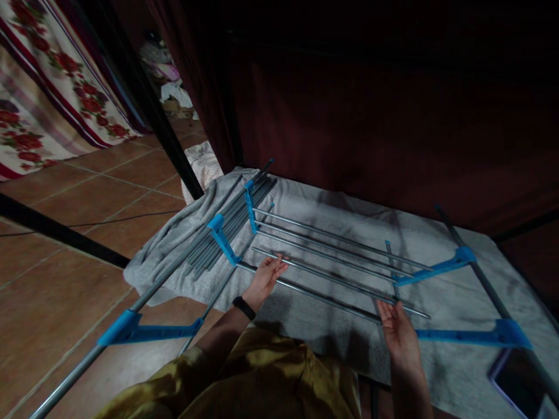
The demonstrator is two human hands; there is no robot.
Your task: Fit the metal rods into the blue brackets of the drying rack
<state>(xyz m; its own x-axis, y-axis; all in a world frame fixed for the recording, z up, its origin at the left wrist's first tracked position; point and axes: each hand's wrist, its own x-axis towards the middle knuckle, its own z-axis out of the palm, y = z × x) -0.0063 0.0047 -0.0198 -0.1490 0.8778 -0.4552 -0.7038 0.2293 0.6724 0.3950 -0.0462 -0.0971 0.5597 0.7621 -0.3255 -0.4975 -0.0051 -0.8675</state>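
Several thin grey metal rods (332,256) lie across a grey cloth (340,209) on the floor, between blue plastic connector bars (437,269). My left hand (265,278) rests palm up under the near rod's left end, fingers loosely spread. My right hand (398,330) lies open by the same rod's (305,291) right part, fingers touching it. A black band sits on my left wrist. A bundle of loose rods (231,224) lies at the cloth's left side.
A blue connector (144,331) joins long grey poles over the brown tiled floor (74,291) at left. Another blue bar (476,336) lies at right, near a dark phone (519,381). A dark red curtain hangs behind; a floral fabric (48,87) hangs at far left.
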